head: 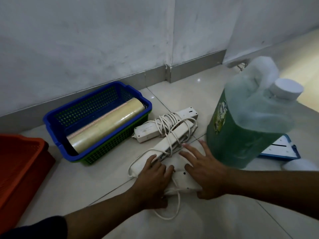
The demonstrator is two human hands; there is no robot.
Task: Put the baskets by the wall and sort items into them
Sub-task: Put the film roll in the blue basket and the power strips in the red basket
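A blue basket (pixel 51 125) nested in a green one stands on the floor by the wall, with a large clear film roll (pixel 105 125) lying in it. An orange basket (pixel 22 159) sits at the left edge. Several white power strips (pixel 165 130) with wound cords lie in a pile on the tiles to the right of the blue basket. My left hand (pixel 153 180) rests on the nearest power strip (pixel 183 182), fingers curled over it. My right hand (pixel 205 171) lies beside it with fingers spread, thumb against the same strip's right end.
A big jug of green liquid (pixel 245 128) with a white cap stands close on the right, touching distance from my right hand. Behind it lies a blue and white flat object (pixel 283 149). The grey wall and skirting run along the back.
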